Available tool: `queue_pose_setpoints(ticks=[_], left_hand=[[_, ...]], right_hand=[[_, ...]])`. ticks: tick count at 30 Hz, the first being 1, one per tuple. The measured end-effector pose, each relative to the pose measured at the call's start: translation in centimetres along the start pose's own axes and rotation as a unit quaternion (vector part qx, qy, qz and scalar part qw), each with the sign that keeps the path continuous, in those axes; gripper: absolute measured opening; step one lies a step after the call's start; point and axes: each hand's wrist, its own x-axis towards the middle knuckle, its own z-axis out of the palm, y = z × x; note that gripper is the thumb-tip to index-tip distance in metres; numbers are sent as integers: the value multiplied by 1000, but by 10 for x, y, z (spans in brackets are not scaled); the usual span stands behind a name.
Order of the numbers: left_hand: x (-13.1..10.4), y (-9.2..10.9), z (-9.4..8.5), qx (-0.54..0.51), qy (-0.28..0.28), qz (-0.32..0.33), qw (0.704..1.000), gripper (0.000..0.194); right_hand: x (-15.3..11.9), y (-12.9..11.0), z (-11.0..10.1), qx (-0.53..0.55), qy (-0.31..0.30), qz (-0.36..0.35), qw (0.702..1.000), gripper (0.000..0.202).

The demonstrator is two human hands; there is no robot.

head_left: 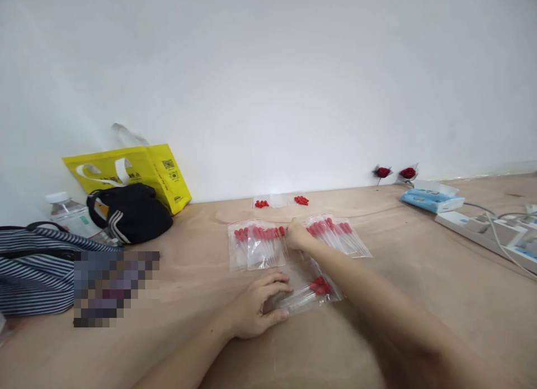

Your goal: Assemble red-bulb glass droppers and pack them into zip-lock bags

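Observation:
My left hand (260, 306) rests on the table with fingers apart, its fingertips at the left end of a clear zip bag (302, 299) that holds several red-bulbed glass droppers. Farther out, my right hand (297, 235) is closed, fingers pointing down and mostly hidden; what they grip I cannot make out. Just left of it is a dropper's red bulb (282, 231), over clear bags of droppers (265, 254). To its right lie more bagged droppers (335, 238), partly behind my right forearm.
Near the wall lies a flat clear bag with red bulbs (302, 200) at both ends. On the left are a yellow tote (163, 176), a black cap (138, 215), a bottle (69, 212) and a striped bag (37, 277). Rightward are red roses (382, 173), a blue packet (432, 200) and a power strip (474, 226).

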Motion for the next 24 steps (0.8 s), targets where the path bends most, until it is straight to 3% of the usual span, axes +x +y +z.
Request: queue_pose_setpoints(ticks=[3, 7, 9, 10, 14, 24], left_hand=[[0, 0, 0, -5, 5, 5, 1000, 35], [1, 0, 0, -11, 6, -3, 1000, 36], [2, 1, -1, -15, 5, -9, 1000, 33], [3, 2, -2, -17, 3, -14, 1000, 31], [3, 2, -2, -15, -3, -26, 1000, 32], [2, 2, -2, 16, -1, -40, 999, 46]], right_hand=[[-5, 10, -19, 41, 42, 7, 998, 40], [-32, 53, -58, 113, 123, 11, 986, 47], [-54, 78, -68, 286, 219, 10, 933, 48], [-65, 89, -69, 347, 239, 9, 907, 49], [-102, 111, -56, 484, 255, 49, 836, 50], [-112, 84, -28, 571, 187, 71, 796, 46]])
